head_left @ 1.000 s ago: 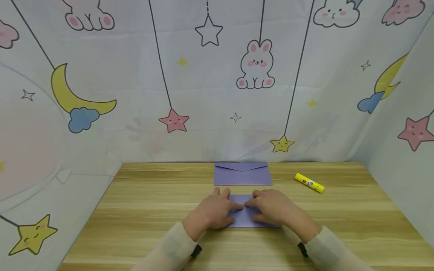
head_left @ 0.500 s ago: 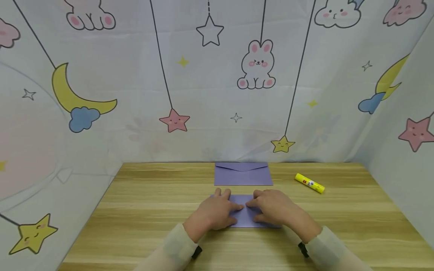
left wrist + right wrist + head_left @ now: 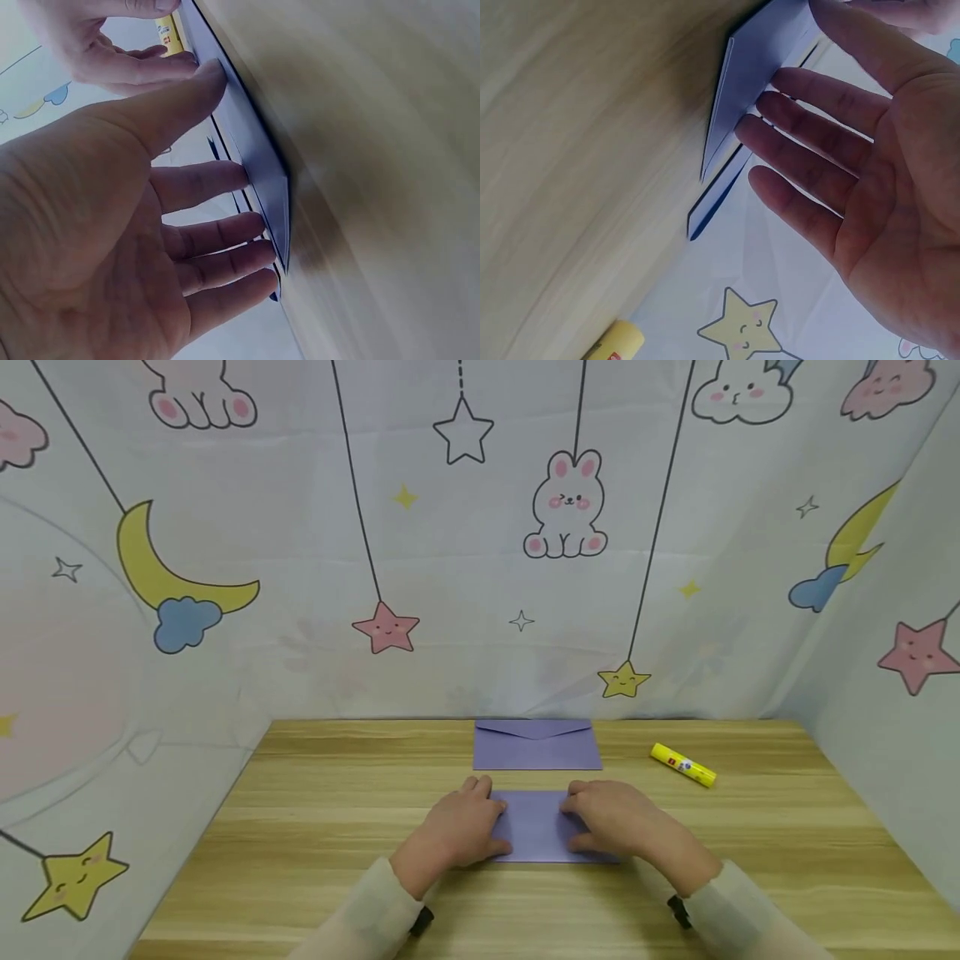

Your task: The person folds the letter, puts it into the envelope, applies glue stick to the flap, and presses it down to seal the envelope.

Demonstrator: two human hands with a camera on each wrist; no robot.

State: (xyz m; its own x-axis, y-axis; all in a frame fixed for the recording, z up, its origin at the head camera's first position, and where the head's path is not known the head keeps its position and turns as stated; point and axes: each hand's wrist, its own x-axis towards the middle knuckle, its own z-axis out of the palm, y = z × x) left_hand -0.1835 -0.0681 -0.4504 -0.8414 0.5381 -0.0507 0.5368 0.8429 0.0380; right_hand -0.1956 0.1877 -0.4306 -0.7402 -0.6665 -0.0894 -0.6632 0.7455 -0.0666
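A flat purple envelope-like paper rectangle (image 3: 536, 827) lies on the table in front of the person, with no flap showing on top. My left hand (image 3: 459, 828) rests its fingertips on the paper's left part, thumb near the front edge. On the right part, my right hand (image 3: 611, 818) touches it in much the same way. Both wrist views show fairly straight fingers set against the paper (image 3: 259, 150), not curled round it. Behind it lies a purple envelope (image 3: 536, 753) with its pointed flap folded down, apart from both hands.
A yellow glue stick (image 3: 683, 765) lies on the wooden table (image 3: 337, 810) at the back right. A white cloth (image 3: 465, 568) printed with stars, moons and rabbits hangs behind the table and along its sides.
Both hands have drawn apart, the left to the left and the right slightly right. Their index fingers have left the paper's middle, baring more of it. The paper has stayed in place.
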